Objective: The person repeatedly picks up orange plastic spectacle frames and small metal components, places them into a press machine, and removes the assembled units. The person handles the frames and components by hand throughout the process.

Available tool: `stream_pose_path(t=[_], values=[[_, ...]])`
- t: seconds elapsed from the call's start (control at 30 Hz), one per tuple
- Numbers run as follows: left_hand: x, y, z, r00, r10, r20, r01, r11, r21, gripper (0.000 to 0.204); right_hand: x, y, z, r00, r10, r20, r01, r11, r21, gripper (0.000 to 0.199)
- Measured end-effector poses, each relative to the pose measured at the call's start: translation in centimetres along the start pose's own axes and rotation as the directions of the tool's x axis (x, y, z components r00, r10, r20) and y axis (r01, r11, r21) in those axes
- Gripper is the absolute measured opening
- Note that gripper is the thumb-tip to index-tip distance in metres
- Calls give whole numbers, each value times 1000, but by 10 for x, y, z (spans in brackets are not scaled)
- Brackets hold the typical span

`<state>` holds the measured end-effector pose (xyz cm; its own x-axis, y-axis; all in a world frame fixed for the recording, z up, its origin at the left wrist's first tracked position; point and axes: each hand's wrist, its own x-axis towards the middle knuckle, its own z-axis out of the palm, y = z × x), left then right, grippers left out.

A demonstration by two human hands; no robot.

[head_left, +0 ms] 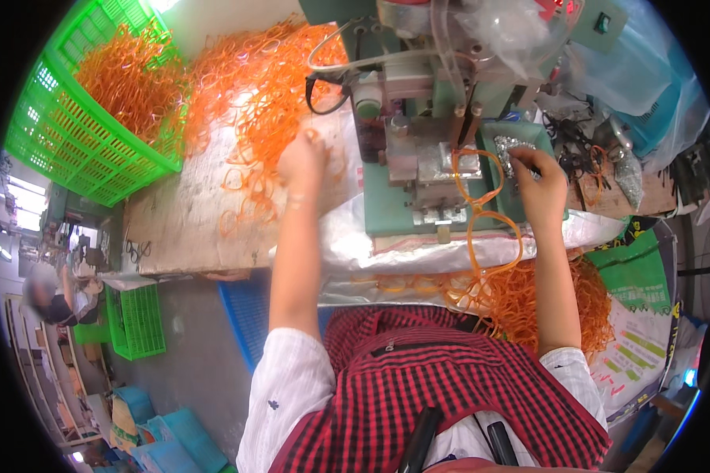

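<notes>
An orange plastic eyeglass frame (495,213) stands on the work block of a green bench machine (386,201), one rim at the block and the other hanging toward me. Beside it, my right hand (543,189) is at a green tray (538,130) of small silvery metal parts. Its thumb and forefinger are bent together at the tray's edge; anything between them is too small to make out. My left hand (301,164) is curled at the near side of a loose pile of orange eyeglass frames (264,102). It is slightly blurred, and what its fingers hold is hidden.
A green plastic basket (99,169) of orange frames stands at the far left. More orange frames (584,296) lie heaped near my right forearm. Clear plastic bags (631,87) and dark tools (576,146) sit right of the machine. A person (59,296) is in the left background.
</notes>
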<state>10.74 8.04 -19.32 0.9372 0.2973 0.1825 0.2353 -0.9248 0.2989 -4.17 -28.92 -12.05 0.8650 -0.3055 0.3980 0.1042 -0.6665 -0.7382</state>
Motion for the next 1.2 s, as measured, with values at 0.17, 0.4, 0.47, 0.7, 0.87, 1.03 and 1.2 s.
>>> stream_pose_path(t=[0.17, 0.4, 0.47, 0.7, 0.87, 1.03, 1.2], values=[[-31, -68, -28, 976, 209, -61, -212, 975, -62, 29, -48, 51, -43, 976, 99, -197, -115, 991, -73, 16], [-50, -17, -69, 953, 165, -255, -300, 648, -701, 28, -19, -41, -39, 987, -4, 161, -51, 940, 337, 16], [-44, -8, -60, 952, 180, -249, -305, 447, -841, 26, 19, -72, -12, 978, -115, 174, 34, 912, 409, 29], [-102, -7, -14, 990, -88, -107, -86, 218, -972, 8, 21, -76, 25, 966, 49, 255, -192, 796, 574, 51], [-105, 63, -110, 896, 24, -443, -433, -166, -886, 8, 26, -84, 20, 937, 45, 347, -256, 765, 591, 50], [-92, 110, -174, 761, 236, -605, -623, 7, -782, 14, 14, -97, 36, 961, 104, 257, -273, 523, 807, 47], [-90, 105, -165, 626, 325, -709, -729, -78, -680, 15, -1, -109, 21, 953, 155, 261, -302, 566, 767, 48]])
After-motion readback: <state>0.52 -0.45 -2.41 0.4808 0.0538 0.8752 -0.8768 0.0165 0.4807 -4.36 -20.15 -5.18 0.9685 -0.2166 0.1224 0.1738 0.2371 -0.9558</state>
